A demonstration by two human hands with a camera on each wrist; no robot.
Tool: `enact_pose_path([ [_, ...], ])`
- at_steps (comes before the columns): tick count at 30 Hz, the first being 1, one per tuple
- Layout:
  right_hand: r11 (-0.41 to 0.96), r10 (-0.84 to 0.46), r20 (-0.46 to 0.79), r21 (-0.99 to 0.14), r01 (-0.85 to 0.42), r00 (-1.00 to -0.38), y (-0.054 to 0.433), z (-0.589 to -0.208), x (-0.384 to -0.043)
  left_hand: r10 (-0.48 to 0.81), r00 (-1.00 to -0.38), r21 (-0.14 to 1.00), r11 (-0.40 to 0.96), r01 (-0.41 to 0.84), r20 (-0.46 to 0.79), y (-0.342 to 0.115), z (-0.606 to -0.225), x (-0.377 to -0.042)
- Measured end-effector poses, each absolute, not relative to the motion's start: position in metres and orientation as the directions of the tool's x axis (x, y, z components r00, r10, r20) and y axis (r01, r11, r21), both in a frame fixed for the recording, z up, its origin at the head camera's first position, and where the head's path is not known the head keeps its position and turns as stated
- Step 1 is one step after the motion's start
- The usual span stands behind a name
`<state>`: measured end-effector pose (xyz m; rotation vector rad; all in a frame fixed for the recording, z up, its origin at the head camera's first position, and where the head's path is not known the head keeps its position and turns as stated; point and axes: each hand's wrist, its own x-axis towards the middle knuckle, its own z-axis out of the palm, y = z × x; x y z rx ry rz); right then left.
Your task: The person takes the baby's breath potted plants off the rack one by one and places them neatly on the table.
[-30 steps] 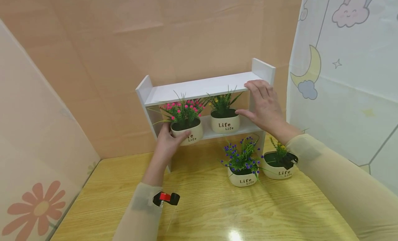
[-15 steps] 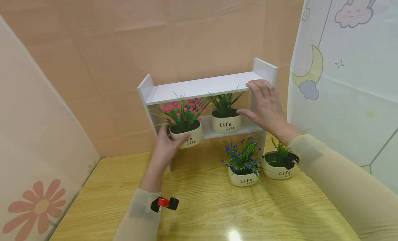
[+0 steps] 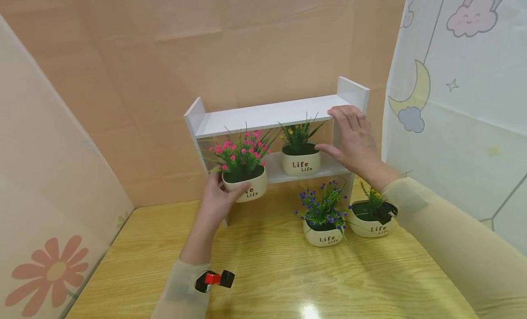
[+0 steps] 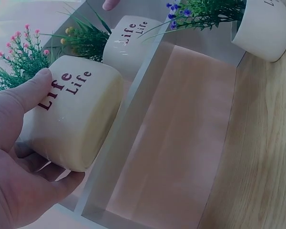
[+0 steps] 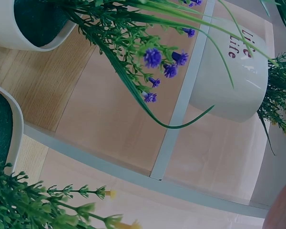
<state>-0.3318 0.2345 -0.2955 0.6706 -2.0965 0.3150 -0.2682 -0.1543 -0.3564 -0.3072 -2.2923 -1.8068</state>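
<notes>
My left hand (image 3: 220, 193) grips a cream pot (image 3: 256, 186) of pink flowers, thumb on its lettered front and fingers behind. In the left wrist view this pot (image 4: 81, 105) is tilted, its underside showing, in front of the middle board at the left end of the white shelf (image 3: 267, 115). At the other end, my right hand (image 3: 352, 133) rests its fingertips on the top board's front edge. Its thumb reaches out beside a yellow-flowered pot (image 3: 301, 164) standing on the middle board. The right wrist view shows only part of that hand (image 5: 283, 191).
On the wooden table (image 3: 263, 273) stand a purple-flowered pot (image 3: 323, 237) and another yellow-flowered pot (image 3: 368, 228), by the shelf's right leg. The peach backdrop (image 3: 247, 44) is behind the shelf, with patterned cloth walls (image 3: 465, 127) at both sides.
My left hand has drawn the pink-flowered pot forward and slightly down, out from the middle board. My right hand keeps its place on the top board.
</notes>
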Motion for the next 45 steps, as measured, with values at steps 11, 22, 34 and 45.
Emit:
enact_pose_path([
  [11, 0.82, -0.344, 0.819, 0.024, -0.572, -0.459, 0.235, -0.295, -0.331, 0.045, -0.972, 0.944, 0.23, 0.236, 0.232, -0.161, -0.358, -0.248],
  [22, 0.822, -0.338, 0.821, 0.02, -0.569, -0.46, 0.233, -0.294, -0.329, 0.103, -0.961, 0.946, 0.178, 0.271, 0.256, -0.168, -0.364, -0.24],
  [34, 0.82, -0.337, 0.82, 0.015, -0.572, -0.462, 0.234, -0.294, -0.33, 0.122, -0.957, 0.946, 0.157, 0.282, 0.265, -0.166, -0.376, -0.233],
  [45, 0.819, -0.339, 0.821, 0.018, -0.573, -0.46, 0.234, -0.295, -0.331, 0.196, -0.943, 0.944, 0.143, 0.298, 0.268, -0.16, -0.386, -0.233],
])
